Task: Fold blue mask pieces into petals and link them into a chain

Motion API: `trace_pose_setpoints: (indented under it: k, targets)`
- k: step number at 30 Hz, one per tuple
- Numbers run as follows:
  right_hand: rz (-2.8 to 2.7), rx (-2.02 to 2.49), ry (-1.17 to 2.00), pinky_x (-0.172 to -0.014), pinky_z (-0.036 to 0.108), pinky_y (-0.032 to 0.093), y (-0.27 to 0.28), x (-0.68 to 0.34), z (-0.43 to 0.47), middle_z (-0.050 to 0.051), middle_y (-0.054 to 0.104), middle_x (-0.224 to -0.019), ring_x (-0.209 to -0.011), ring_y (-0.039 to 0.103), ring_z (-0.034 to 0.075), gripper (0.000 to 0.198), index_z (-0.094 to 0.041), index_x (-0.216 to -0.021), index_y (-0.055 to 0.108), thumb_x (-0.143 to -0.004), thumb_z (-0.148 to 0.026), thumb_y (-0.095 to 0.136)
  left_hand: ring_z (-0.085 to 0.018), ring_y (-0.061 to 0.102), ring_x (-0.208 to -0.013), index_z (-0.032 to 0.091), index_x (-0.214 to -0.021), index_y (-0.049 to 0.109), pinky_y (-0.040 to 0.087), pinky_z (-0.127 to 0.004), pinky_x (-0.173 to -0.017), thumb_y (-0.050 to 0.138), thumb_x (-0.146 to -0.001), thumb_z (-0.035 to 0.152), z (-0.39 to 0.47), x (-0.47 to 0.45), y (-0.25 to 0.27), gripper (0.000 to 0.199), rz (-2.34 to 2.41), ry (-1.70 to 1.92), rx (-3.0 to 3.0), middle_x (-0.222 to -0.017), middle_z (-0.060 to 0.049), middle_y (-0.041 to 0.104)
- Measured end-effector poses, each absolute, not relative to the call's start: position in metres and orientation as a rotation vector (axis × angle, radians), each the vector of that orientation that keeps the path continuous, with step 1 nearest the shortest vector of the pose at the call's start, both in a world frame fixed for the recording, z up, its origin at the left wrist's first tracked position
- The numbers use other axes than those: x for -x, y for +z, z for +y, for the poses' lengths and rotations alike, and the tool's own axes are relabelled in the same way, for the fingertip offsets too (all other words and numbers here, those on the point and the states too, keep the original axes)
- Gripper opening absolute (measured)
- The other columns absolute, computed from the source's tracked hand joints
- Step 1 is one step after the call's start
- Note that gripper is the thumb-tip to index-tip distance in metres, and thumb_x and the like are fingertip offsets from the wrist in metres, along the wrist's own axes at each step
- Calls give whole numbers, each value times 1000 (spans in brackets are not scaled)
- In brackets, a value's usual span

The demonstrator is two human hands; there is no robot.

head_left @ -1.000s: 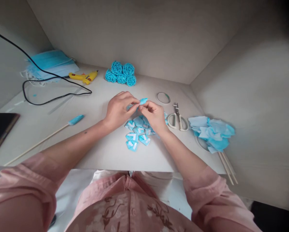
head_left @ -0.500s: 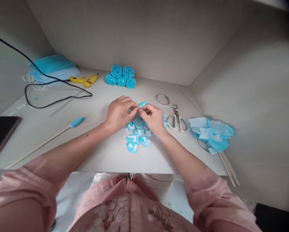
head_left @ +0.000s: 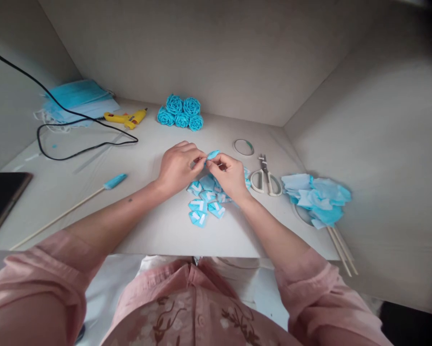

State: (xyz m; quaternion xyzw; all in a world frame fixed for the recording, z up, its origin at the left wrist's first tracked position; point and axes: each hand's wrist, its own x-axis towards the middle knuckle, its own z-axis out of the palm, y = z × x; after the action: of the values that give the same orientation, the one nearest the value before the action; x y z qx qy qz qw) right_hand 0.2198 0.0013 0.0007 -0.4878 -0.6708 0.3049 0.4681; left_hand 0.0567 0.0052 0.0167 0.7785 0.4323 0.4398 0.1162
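Between my fingertips is a small folded blue piece (head_left: 213,154), which looks like the same thin fabric as the face masks. My left hand (head_left: 182,166) pinches it from the left, and my right hand (head_left: 228,174) pinches it from the right. Both hands are closed and meet over the table's middle. Below them lie several folded blue pieces with white strips (head_left: 197,205), partly hidden by my right hand. Off to the left rests a wooden stick (head_left: 68,211) with a rolled blue tip (head_left: 115,181).
Blue rolled roses (head_left: 182,113) are stacked at the back. A yellow glue gun (head_left: 127,118) with a looping black cord lies near blue face masks (head_left: 81,98). To the right are scissors (head_left: 264,178), a ring of tape (head_left: 243,147), blue fabric scraps (head_left: 317,197) and wooden sticks (head_left: 342,250).
Hardly anything differs: both hands keep their pinch on the blue piece in nearly the same place. The whole view has shifted very slightly.
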Motion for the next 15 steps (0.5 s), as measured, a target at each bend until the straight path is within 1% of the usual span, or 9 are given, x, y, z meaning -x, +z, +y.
trace_pose_setpoints:
  k: [3, 6, 9, 11, 13, 15]
  targets:
    - [-1623, 1165, 802, -58, 25, 38, 0, -220, 3, -3, 60, -64, -58, 49, 11, 14, -21, -70, 64, -78, -32, 64, -18, 54, -74, 20, -72, 67, 38, -31, -74, 58, -78, 16, 6, -56, 16, 12, 1270, 1334, -2217, -72, -3, 63]
    - [-1516, 1111, 925, -60, 25, 39, 0, -223, 8, -3, 61, -65, -61, 50, 11, 15, -20, -69, 64, -77, -33, 66, -14, 50, -67, 18, -74, 64, 37, -28, -69, 59, -79, 14, 13, -50, 20, 9, 1313, 1438, -1988, -72, 0, 60]
    - [-1350, 1084, 1047, -60, 25, 40, -1, -227, 14, -2, 63, -67, -61, 50, 11, 14, -20, -68, 64, -74, -33, 68, -9, 47, -64, 17, -77, 64, 37, -24, -65, 57, -82, 14, 23, -32, 38, 9, 1349, 1579, -1757, -70, 2, 57]
    - [-1266, 1064, 1103, -60, 24, 41, -1, -229, 17, -2, 63, -68, -62, 51, 10, 14, -20, -68, 64, -73, -32, 70, -6, 46, -64, 14, -81, 65, 37, -21, -63, 55, -84, 14, 26, -13, 59, 11, 1445, 1680, -1691, -69, 3, 56]
    - [-1219, 1039, 1141, -61, 23, 42, -1, -230, 18, -2, 64, -69, -63, 53, 10, 15, -20, -69, 63, -72, -32, 71, -2, 45, -62, 9, -89, 68, 38, -19, -65, 55, -85, 16, 22, 9, 80, 16, 1650, 1717, -1680, -66, 4, 55]
    - [-1194, 1020, 1159, -61, 23, 42, -1, -230, 19, -2, 64, -69, -64, 53, 9, 16, -20, -69, 63, -72, -33, 71, 1, 46, -65, 4, -95, 70, 42, -23, -74, 55, -87, 26, 10, 36, 94, 28, 1873, 1642, -1797, -68, 5, 57]
